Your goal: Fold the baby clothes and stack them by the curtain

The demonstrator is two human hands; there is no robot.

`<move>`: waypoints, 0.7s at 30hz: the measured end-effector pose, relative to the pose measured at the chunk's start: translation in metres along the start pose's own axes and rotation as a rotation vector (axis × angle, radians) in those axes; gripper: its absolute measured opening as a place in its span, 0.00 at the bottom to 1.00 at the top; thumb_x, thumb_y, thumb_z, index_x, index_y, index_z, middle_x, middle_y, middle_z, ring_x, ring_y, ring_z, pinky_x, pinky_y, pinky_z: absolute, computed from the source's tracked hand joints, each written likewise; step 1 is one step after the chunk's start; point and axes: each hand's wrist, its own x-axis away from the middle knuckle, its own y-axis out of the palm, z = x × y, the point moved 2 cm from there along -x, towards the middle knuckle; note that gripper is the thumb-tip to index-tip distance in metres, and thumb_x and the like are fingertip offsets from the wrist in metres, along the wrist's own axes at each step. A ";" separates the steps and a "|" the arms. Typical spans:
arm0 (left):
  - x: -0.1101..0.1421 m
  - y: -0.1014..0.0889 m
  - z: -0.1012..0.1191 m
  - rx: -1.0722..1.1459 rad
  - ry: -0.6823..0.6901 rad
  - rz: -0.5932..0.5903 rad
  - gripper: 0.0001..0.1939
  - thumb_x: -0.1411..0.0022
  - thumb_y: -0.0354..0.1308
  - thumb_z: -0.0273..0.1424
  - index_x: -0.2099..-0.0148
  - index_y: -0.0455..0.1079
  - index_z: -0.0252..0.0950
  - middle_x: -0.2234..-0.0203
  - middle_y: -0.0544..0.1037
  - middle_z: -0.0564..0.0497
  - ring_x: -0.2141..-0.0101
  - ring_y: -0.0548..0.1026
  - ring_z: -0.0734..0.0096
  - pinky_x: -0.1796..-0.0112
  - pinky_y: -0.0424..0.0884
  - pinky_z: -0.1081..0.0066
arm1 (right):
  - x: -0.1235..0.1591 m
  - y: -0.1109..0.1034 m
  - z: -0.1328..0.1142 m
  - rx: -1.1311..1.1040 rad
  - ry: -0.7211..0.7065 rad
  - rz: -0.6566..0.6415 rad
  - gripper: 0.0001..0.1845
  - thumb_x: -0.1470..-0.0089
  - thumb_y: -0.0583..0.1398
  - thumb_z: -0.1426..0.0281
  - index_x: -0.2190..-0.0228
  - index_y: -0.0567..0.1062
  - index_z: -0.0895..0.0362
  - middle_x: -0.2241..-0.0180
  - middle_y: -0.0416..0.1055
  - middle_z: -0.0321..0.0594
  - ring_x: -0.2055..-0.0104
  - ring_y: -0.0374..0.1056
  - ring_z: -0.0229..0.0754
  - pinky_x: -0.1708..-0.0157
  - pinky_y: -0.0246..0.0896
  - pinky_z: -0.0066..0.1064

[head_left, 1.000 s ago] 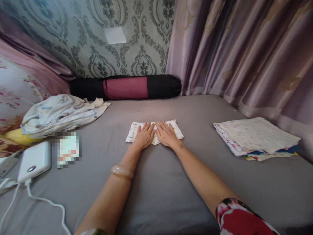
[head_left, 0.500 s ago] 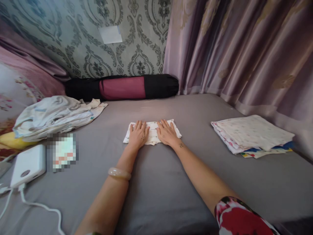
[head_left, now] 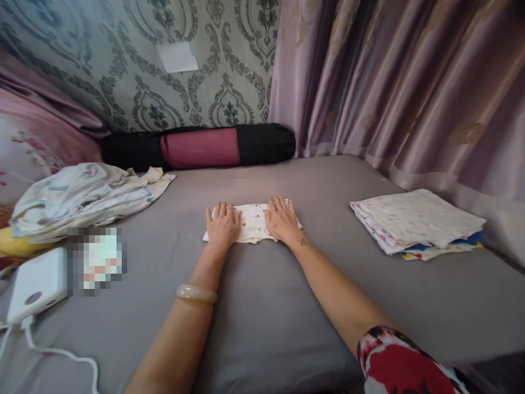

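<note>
A small white garment [head_left: 254, 221] with tiny printed motifs lies folded on the grey bed sheet [head_left: 262, 295]. My left hand [head_left: 223, 223] rests flat on its left end, fingers spread, palm down. On the right end lies my right hand [head_left: 282, 219], also flat with its fingers stretched out. Between the hands the printed middle of the cloth shows; both ends are partly hidden beneath my palms. Neither hand grips the fabric.
To the right is a stack of folded cloths [head_left: 422, 219]. Crumpled light clothes [head_left: 86, 191] lie at the left, near a white power bank [head_left: 39, 284] with a cable and a blurred item [head_left: 102, 260]. A long black and maroon bag [head_left: 200, 146] lies along the wall.
My hands have moved apart, the left one outward to the left, uncovering more of the garment's middle. The whole view has shifted slightly.
</note>
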 end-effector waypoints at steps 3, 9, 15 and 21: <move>-0.001 0.003 -0.004 0.000 -0.040 -0.114 0.29 0.30 0.33 0.41 0.36 0.59 0.31 0.36 0.59 0.38 0.36 0.55 0.51 0.40 0.51 0.46 | 0.000 0.003 0.004 0.014 0.041 -0.046 0.31 0.35 0.41 0.64 0.38 0.58 0.68 0.35 0.51 0.53 0.32 0.43 0.51 0.35 0.31 0.48; -0.003 0.005 -0.006 0.026 -0.050 -0.164 0.30 0.30 0.33 0.42 0.35 0.58 0.31 0.35 0.57 0.38 0.36 0.54 0.52 0.40 0.53 0.48 | -0.003 0.005 0.006 0.026 0.043 -0.085 0.31 0.35 0.40 0.63 0.37 0.57 0.67 0.34 0.50 0.52 0.32 0.42 0.51 0.35 0.31 0.49; -0.003 -0.006 -0.018 0.020 -0.128 -0.015 0.31 0.30 0.33 0.41 0.34 0.56 0.31 0.34 0.56 0.40 0.34 0.48 0.54 0.37 0.45 0.49 | -0.007 0.000 0.018 0.061 0.109 -0.029 0.32 0.35 0.39 0.63 0.36 0.54 0.69 0.33 0.45 0.53 0.31 0.39 0.51 0.35 0.30 0.50; -0.002 0.002 -0.033 0.126 -0.188 -0.238 0.32 0.32 0.33 0.42 0.32 0.51 0.31 0.34 0.54 0.41 0.34 0.47 0.49 0.39 0.46 0.43 | -0.008 0.006 0.028 0.056 0.160 -0.120 0.34 0.35 0.38 0.61 0.36 0.54 0.70 0.33 0.45 0.52 0.32 0.42 0.52 0.36 0.34 0.52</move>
